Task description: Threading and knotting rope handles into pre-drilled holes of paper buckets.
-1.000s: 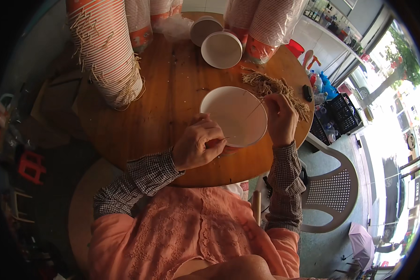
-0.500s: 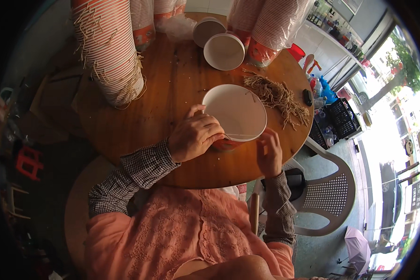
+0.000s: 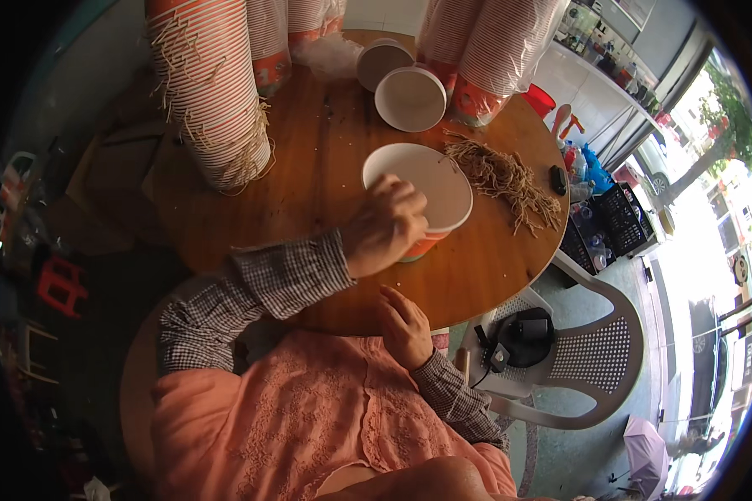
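A white-lined paper bucket (image 3: 434, 179) with an orange outside stands upright on the round wooden table, its mouth facing up. A short piece of twine shows at its far right rim. My left hand (image 3: 388, 219) is over the bucket's near left rim with its fingers curled together; what they pinch, if anything, is hidden. My right hand (image 3: 407, 327) is at the table's near edge, apart from the bucket, fingers stretched out and holding nothing. To the right of the bucket lies a bundle of tan twine pieces (image 3: 510, 179).
A tall stack of paper buckets (image 3: 213, 100), twine hanging from it, stands at the left. Plastic-wrapped stacks (image 3: 510, 58) and two loose buckets (image 3: 410, 100) are at the back. A small black object (image 3: 558, 179) lies near the right edge. A grey plastic chair (image 3: 593, 351) stands beside the table.
My right hand has left the bucket's right side and come down left to the table edge. My left hand has moved right, over the bucket's rim, with its fingers curled.
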A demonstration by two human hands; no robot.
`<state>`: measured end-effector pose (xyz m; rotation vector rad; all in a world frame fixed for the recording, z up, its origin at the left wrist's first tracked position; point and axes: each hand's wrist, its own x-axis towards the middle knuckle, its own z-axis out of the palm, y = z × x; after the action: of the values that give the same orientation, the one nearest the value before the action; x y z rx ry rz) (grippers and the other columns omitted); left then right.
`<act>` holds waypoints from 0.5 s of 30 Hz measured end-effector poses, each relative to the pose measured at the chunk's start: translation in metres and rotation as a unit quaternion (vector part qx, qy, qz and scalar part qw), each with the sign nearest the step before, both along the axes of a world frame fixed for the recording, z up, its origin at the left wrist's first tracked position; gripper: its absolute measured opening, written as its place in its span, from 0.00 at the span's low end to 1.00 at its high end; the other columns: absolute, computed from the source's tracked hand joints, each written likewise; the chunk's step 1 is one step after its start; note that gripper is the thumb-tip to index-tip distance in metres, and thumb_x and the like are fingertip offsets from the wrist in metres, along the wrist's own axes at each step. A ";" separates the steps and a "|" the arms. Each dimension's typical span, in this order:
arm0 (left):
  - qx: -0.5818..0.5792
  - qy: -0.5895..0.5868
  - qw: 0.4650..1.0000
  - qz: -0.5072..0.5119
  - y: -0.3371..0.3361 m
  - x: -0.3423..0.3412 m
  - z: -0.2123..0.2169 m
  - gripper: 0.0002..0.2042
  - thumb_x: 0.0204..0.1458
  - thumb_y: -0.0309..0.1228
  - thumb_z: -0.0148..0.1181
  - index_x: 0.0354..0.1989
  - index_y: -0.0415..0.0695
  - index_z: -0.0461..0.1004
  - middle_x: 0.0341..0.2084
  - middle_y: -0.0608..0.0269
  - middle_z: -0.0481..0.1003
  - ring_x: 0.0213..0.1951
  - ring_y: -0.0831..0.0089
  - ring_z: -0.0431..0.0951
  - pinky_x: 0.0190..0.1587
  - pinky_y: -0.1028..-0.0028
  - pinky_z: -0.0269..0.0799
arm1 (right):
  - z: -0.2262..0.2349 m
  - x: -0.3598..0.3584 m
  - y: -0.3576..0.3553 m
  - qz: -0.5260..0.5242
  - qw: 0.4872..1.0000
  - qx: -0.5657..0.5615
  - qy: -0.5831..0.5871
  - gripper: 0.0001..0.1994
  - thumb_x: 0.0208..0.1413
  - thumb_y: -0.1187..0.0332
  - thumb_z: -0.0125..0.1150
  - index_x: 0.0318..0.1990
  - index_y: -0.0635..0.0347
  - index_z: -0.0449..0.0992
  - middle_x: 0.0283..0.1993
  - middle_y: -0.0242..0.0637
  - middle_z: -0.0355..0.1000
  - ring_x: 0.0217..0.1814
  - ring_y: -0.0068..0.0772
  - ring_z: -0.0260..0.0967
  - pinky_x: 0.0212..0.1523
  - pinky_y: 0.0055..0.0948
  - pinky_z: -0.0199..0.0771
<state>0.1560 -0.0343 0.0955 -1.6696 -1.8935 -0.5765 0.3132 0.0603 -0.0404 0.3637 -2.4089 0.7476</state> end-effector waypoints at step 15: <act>0.315 -0.255 0.909 0.092 -0.187 -0.181 0.223 0.11 0.56 0.35 0.61 0.31 0.39 0.74 0.21 0.68 0.73 0.23 0.79 0.71 0.29 0.79 0.68 | -0.009 0.006 -0.001 -0.013 0.999 -0.043 -0.005 0.13 0.48 0.82 0.56 0.43 0.66 0.75 0.48 0.47 0.71 0.49 0.49 0.71 0.48 0.37 0.73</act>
<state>-0.0251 -0.2209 0.3181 -0.9600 -1.8712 -1.4711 0.3196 0.0593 -0.0498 0.2934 -2.3773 0.8389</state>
